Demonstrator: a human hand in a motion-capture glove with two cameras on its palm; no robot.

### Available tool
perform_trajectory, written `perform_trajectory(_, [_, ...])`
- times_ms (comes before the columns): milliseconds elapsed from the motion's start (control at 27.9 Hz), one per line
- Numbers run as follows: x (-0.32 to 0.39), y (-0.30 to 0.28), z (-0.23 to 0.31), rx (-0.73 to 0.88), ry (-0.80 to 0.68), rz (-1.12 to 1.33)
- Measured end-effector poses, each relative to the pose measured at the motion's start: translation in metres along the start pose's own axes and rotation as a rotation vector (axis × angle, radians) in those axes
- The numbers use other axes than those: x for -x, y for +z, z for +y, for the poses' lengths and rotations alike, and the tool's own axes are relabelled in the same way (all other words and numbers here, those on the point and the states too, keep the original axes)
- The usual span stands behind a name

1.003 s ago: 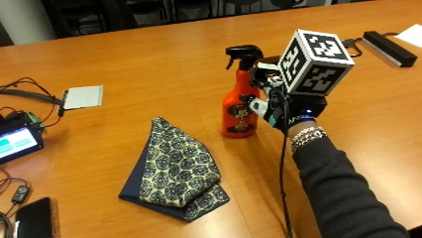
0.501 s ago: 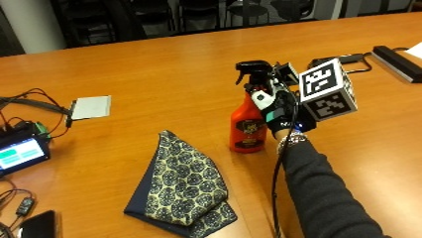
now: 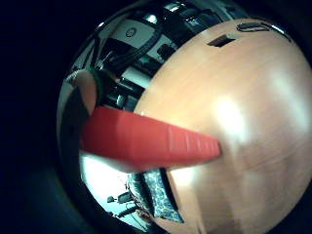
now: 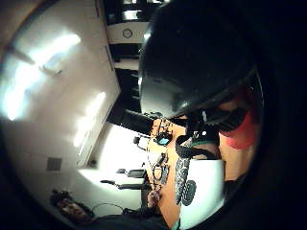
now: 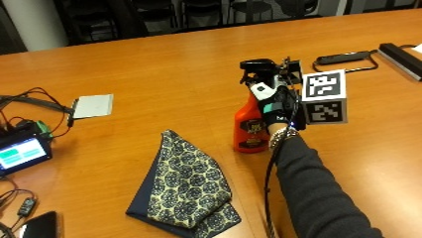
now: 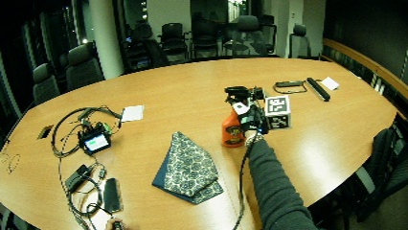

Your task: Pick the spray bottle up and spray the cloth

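Your gloved right hand (image 5: pixel 277 106) is wrapped around the neck of the spray bottle (image 5: pixel 252 128), which stands on the table (image 5: pixel 165 74) just beside the patterned cloth (image 5: pixel 188 186); lifting, aiming and spraying are all left.

Bare wooden table (image 5: pixel 165 84) lies open between the orange plastic spray bottle (image 5: pixel 250 126) and the folded navy patterned cloth (image 5: pixel 188 186). A small lit screen device (image 5: pixel 23 151) with tangled cables crowds the far edge.
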State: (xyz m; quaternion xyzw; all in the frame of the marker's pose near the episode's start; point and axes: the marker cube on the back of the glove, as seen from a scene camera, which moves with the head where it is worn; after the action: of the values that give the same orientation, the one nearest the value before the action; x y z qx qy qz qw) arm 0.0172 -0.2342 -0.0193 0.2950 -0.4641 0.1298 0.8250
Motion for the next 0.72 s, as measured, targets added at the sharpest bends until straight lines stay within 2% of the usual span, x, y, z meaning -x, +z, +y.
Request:
perform_trajectory(287, [-0.011, 0.010, -0.004, -0.168, -0.048, 0.012])
perform_trajectory(716, [-0.008, 0.000, -0.001, -0.394, -0.234, 0.143])
